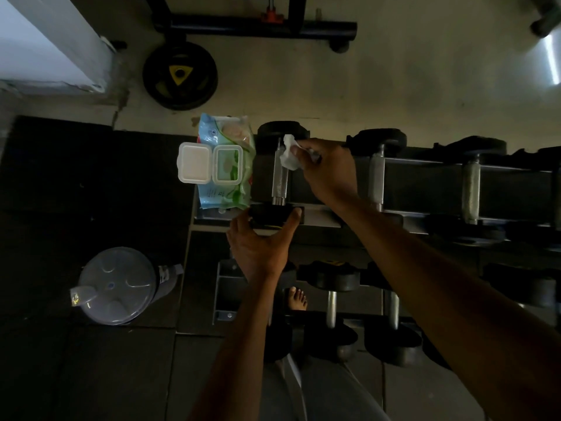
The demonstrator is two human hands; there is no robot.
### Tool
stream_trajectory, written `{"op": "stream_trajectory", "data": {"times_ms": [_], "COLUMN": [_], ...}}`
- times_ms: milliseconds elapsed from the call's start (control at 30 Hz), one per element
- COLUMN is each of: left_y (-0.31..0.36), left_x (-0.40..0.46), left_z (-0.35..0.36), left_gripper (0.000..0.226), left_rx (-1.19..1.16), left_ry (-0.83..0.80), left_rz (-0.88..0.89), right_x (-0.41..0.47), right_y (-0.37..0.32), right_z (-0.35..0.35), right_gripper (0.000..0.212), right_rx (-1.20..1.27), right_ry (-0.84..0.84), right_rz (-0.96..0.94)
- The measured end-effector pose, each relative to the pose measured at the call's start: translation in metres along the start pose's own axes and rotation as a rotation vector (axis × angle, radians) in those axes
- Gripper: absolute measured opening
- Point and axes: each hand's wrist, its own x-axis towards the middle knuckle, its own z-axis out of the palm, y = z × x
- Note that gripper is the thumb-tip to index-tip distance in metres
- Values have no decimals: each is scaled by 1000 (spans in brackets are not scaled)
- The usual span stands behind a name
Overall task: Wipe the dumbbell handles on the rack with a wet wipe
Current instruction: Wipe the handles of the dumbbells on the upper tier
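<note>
Nearest the camera, the lower tier of the dark metal rack (224, 287) holds black-headed dumbbells whose steel handles show no wipe on them. Above that, the left hand (258, 247) cups the near black rubber head of the first dumbbell (273, 215) on the top tier, fingers and thumb curled round its rim, apparently steadying it. Farther on, the right hand (329, 170) pinches a crumpled white wet wipe (290, 156) between thumb and fingertips and presses it against the far end of that dumbbell's knurled steel handle (280, 180), just below the far head. The wipe lies at the hand's fingertips, left of the palm. Judging by this, the job is near its start: the other top-tier handles (376, 174) to the right look unwiped. The blue-green wipe packet (226, 138), lid open, sits just left of the dumbbell.
</note>
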Motion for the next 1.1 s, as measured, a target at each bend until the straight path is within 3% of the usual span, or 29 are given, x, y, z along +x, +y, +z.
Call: {"op": "stream_trajectory", "data": {"times_ms": [133,300,400,633,833,1100], "left_y": [0,-8,-4,7,2,2], "left_x": [-2,10,14,26,32,36], "left_z": [-7,-20,-28,-42,-43,-43], "left_gripper": [103,74,68,24,40,38], "left_rx": [52,-72,-95,-50,-42,-62], "left_ry": [-111,-262,-300,-435,-456,-509], "left_rz": [28,-25,-13,-27,-10,-26], "right_x": [-6,-1,-2,-27,-33,-33], "right_y": [-8,-11,-15,-13,-8,6], "right_z": [12,20,16,7,0,-4], "right_gripper": [24,23,20,19,25,25], "right_rx": [-76,-63,-69,-61,-9,108], "right_ry": [17,31,8,-222,-424,-525], "right_rz": [9,28,28,-38,8,333]}}
